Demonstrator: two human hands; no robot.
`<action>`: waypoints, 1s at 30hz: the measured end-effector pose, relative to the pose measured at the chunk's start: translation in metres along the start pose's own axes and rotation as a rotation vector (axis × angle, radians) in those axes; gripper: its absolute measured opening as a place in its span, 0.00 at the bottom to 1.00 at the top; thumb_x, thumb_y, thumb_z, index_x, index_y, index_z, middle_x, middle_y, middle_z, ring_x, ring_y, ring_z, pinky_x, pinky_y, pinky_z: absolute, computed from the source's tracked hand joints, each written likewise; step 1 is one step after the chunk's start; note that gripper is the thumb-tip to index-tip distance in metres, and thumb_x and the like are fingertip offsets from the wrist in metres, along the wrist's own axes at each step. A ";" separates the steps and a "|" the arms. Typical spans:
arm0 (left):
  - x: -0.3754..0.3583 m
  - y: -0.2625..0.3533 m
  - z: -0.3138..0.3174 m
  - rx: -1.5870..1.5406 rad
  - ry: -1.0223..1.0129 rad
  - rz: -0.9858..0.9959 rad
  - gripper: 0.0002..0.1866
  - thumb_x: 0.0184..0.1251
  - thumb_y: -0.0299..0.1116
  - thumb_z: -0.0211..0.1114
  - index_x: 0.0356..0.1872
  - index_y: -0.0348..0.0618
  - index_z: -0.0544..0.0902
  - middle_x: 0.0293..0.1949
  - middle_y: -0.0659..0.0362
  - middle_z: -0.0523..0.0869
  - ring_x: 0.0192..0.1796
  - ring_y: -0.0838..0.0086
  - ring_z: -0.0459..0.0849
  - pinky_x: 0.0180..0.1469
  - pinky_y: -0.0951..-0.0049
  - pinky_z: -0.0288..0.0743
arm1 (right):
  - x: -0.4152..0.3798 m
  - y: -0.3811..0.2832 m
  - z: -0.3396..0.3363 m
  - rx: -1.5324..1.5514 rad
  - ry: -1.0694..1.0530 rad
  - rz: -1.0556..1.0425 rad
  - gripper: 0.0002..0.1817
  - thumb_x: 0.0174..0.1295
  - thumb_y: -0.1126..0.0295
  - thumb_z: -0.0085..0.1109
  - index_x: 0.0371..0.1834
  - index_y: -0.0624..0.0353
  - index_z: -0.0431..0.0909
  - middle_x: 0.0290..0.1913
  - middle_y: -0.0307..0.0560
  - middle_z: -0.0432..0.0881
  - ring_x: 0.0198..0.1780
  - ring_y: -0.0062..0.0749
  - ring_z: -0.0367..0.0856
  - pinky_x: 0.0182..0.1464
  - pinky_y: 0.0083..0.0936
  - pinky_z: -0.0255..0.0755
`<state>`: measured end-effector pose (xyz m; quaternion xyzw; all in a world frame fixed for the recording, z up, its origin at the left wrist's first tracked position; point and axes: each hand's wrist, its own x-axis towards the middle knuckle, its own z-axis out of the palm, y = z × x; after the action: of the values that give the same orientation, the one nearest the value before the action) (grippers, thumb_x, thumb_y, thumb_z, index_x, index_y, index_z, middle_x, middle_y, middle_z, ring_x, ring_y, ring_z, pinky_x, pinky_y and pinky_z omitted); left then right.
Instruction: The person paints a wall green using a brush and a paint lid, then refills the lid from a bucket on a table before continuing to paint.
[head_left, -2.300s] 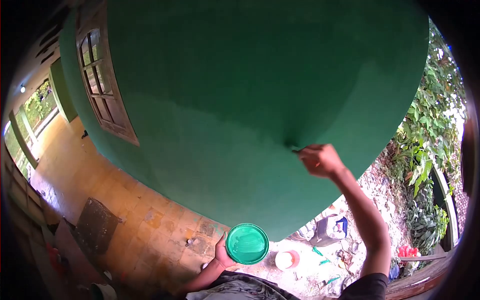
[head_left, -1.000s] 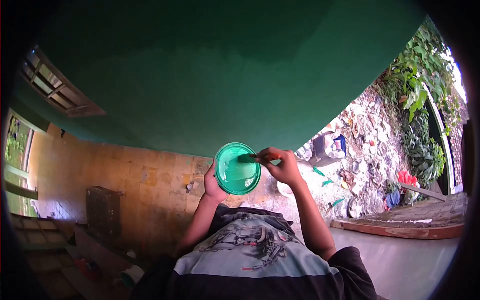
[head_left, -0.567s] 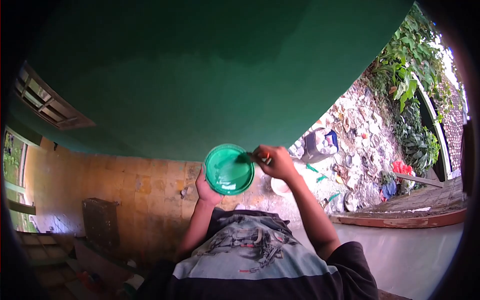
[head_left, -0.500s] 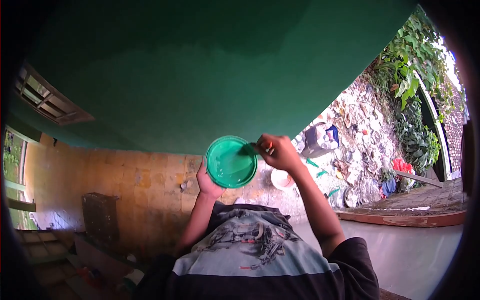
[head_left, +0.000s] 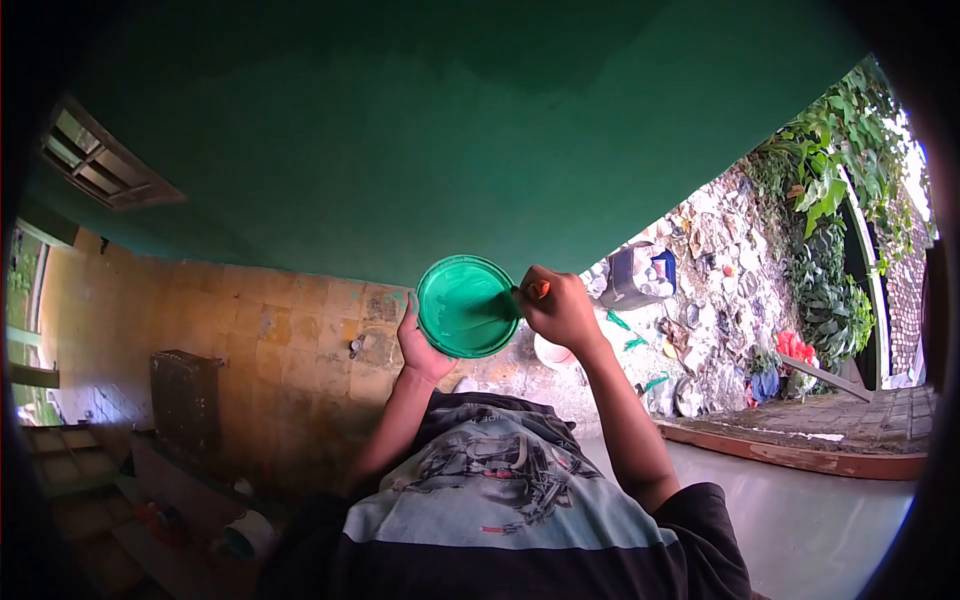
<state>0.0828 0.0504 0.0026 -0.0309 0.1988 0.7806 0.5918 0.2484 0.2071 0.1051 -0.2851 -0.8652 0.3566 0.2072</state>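
My left hand holds a round green tub of green paint from its lower left side, with the thumb along the outside. My right hand is closed at the tub's right rim, around the handle of a brush whose dark green end reaches into the tub. Most of the handle is hidden by the fingers. Above the tub rises a large green wall, with darker patches near its top.
A dark bin of litter stands on rubble at the right, near a pale bucket. Plants grow farther right. A brown box stands on the tiled floor at the left. A window is upper left.
The tub and both hands have shifted slightly upward in view. The brush end has moved further into the tub. The surroundings have shifted as the camera turned.
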 end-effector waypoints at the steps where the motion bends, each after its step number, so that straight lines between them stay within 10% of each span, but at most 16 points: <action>1: 0.001 -0.001 -0.001 -0.004 0.005 0.010 0.39 0.79 0.65 0.50 0.76 0.43 0.71 0.73 0.47 0.76 0.74 0.50 0.74 0.76 0.43 0.67 | -0.001 -0.001 0.003 -0.003 0.010 0.021 0.07 0.56 0.72 0.66 0.31 0.62 0.78 0.27 0.59 0.84 0.32 0.63 0.84 0.37 0.49 0.77; 8: 0.003 -0.006 -0.001 -0.022 0.070 0.056 0.38 0.79 0.64 0.50 0.75 0.45 0.72 0.73 0.50 0.77 0.72 0.52 0.76 0.75 0.45 0.68 | -0.011 0.000 0.018 0.153 0.077 0.183 0.06 0.53 0.73 0.66 0.29 0.65 0.80 0.23 0.59 0.83 0.28 0.56 0.86 0.36 0.41 0.79; 13: 0.005 -0.009 0.003 -0.019 0.113 0.119 0.39 0.80 0.66 0.45 0.76 0.45 0.70 0.74 0.50 0.75 0.74 0.52 0.74 0.76 0.46 0.67 | -0.012 -0.001 0.030 0.454 0.117 0.423 0.06 0.54 0.76 0.66 0.25 0.68 0.79 0.20 0.49 0.84 0.24 0.31 0.87 0.29 0.30 0.79; 30: 0.006 -0.023 0.014 0.115 0.157 0.198 0.39 0.80 0.67 0.44 0.75 0.47 0.70 0.70 0.53 0.78 0.71 0.56 0.77 0.73 0.50 0.71 | -0.015 -0.016 0.058 0.946 0.400 0.585 0.05 0.60 0.84 0.64 0.29 0.70 0.77 0.26 0.56 0.85 0.23 0.39 0.89 0.27 0.28 0.87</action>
<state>0.1051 0.0654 0.0071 -0.0380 0.2910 0.8177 0.4952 0.2217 0.1595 0.0763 -0.4504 -0.4419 0.6852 0.3638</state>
